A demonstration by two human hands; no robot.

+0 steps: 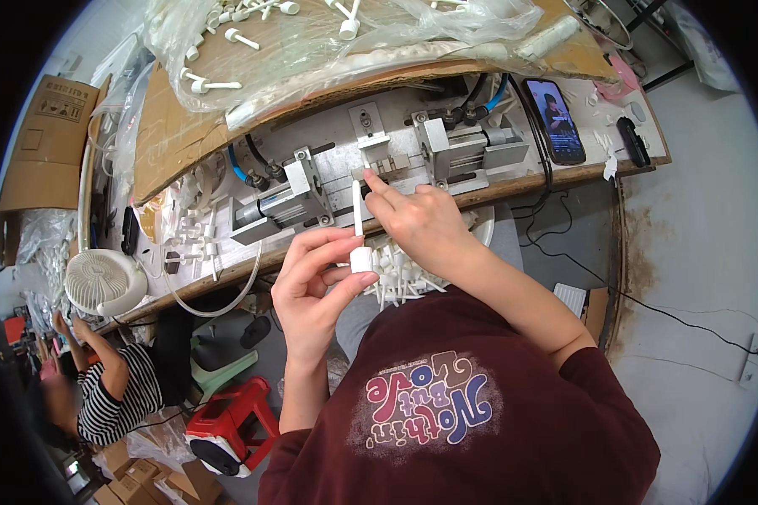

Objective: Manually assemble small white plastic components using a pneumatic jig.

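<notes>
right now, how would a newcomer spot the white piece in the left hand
Start at the metal fixture. Just below it in the picture, the left hand pinches the white piece, thin stem above its wide cap. Its neighbours, the heaped white pieces, lie loose.

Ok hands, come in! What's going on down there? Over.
Left hand: pinching a white capped stick by its cap. Right hand: index finger at the metal fixture, contact unclear. Close below: heap of similar white pieces.

A white fan [106, 282] and red stool [227, 412] stand left, a lit phone [555, 120] right.
</notes>
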